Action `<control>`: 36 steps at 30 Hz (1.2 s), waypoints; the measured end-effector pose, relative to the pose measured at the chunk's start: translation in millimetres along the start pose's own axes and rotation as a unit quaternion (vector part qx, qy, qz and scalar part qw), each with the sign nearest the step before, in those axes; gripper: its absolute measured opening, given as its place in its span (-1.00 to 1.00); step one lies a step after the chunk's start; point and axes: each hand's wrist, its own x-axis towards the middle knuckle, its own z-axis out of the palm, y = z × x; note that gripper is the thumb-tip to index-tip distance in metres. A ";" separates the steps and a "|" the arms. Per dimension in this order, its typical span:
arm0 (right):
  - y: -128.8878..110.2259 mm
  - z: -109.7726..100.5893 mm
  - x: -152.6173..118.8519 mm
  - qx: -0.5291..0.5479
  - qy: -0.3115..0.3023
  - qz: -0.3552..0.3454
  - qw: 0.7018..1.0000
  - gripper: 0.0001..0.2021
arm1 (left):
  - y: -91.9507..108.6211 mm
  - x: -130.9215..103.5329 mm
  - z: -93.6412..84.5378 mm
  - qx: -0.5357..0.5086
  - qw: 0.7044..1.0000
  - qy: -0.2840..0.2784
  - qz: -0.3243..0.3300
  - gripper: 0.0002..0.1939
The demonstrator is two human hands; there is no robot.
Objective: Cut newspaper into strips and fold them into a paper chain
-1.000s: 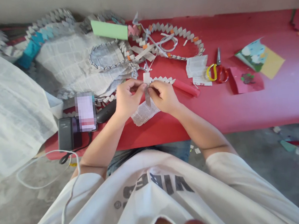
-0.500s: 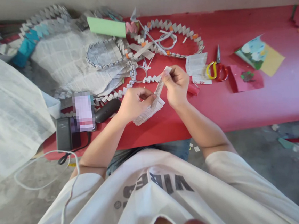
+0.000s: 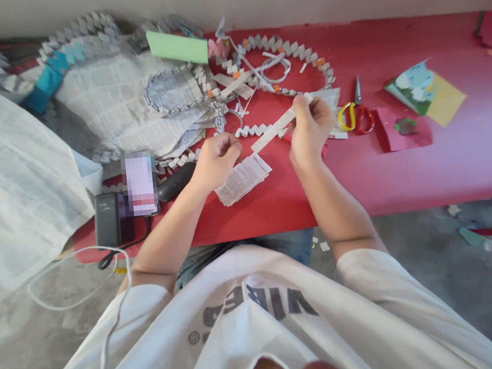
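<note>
Right hand (image 3: pixel 311 130) pinching a narrow pale strip of printed paper (image 3: pixel 272 131) over a red tabletop (image 3: pixel 274 216)

Seen from the head of a seated person in a white T-shirt (image 3: pixel 255 287), both bare forearms reach forward across the tabletop's near edge, elbows bent outward. The right forearm slants up and slightly inward. The right hand is raised, thumb toward the middle, with its fingers curled and the strip's upper end pinched between thumb and forefinger. From there the strip slopes down to the left, its free end just beyond a fanned stack of small printed newspaper pieces (image 3: pixel 245 179).

The left forearm angles inward from the lower left. The left hand (image 3: pixel 217 161) is beside the stack, overlapping its left side in this view, knuckles up and fingers bent in toward the thumb; whether the fingertips meet or hold anything cannot be told.

Behind the hands is a white zigzag chain of folded paper (image 3: pixel 250 130). To the right of the right hand lie scissors with one yellow and one red handle (image 3: pixel 365 120). Near the left wrist is a dark, rounded, elongated object (image 3: pixel 176 183), then a phone with a blurred-out screen (image 3: pixel 140 182) and a black boxy adapter (image 3: pixel 108 219).
</note>
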 end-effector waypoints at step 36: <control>1.6 -1.0 -19.4 0.036 -0.285 0.092 0.953 -0.49 | -1.1 1.5 -2.7 -0.008 0.989 0.114 0.091 -0.96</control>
